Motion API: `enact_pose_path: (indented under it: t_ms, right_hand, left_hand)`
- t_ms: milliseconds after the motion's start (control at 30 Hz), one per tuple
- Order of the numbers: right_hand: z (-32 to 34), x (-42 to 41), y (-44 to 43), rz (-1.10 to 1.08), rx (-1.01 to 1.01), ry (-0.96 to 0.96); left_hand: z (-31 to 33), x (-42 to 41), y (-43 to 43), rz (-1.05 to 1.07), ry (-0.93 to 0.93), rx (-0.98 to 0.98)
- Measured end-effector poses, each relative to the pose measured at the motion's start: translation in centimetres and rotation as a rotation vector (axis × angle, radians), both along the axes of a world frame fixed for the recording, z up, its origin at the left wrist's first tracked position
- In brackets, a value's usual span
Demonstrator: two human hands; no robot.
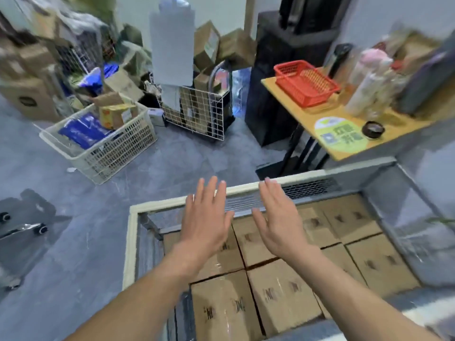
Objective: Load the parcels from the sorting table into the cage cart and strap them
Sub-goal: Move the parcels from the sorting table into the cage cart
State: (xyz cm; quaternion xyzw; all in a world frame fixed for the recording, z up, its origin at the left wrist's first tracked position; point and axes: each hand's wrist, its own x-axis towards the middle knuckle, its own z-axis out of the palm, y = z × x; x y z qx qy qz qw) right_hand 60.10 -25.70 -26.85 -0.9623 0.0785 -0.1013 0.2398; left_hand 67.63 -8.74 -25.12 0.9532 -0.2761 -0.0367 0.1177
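Note:
The cage cart [157, 206] stands right below me, its cream top rail and wire mesh wall at the far side. Several brown cardboard parcels [280, 296] lie packed flat inside it in rows. My left hand [205, 217] and my right hand [278, 217] hover side by side above the parcels near the far rail, palms down, fingers straight and spread. Neither hand holds anything. The view is blurred by motion.
A wooden table [327, 114] at the right carries a red basket [305, 82], bottles and a black tape roll [373, 129]. On the grey floor stand a white basket of goods [108, 148], a wire cart [197, 112] and stacked boxes [27, 94].

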Motion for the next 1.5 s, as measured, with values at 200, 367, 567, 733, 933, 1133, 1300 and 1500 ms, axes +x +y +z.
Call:
enact_pose_path:
  t_ms: [200, 367, 567, 733, 933, 1133, 1300, 1500]
  right_hand:
    - [13.2, -8.8, -3.8, -0.307, -0.199, -0.199]
    - [22.2, -19.4, -6.1, -0.575, -0.38, -0.32]
    - [29.5, -35.1, -6.7, -0.85, -0.535, -0.367]
    - [32.5, -46.9, -5.2, -1.039, -0.659, -0.362]
    - [34.9, -65.5, -0.7, -1.296, -0.798, -0.261]
    - [35.2, -80.1, 5.6, -1.516, -0.853, -0.184]
    - [33.6, -89.1, 11.1, -1.693, -0.826, -0.113]
    - [30.6, -95.2, 14.2, -1.807, -0.696, -0.078]
  left_hand:
    - [11.6, -3.8, -6.2, -0.357, -0.303, -0.278]
    - [20.6, -11.0, -12.2, -0.617, -0.404, -0.429]
    - [27.8, -24.3, -17.8, -0.918, -0.434, -0.592]
    - [31.0, -35.1, -20.0, -1.092, -0.417, -0.673]
    - [33.4, -53.5, -20.8, -1.341, -0.352, -0.791]
    - [33.2, -69.0, -18.6, -1.511, -0.251, -0.822]
    - [31.5, -78.8, -16.1, -1.628, -0.203, -0.77]
    - [29.6, -84.1, -15.4, -1.683, -0.195, -0.664]
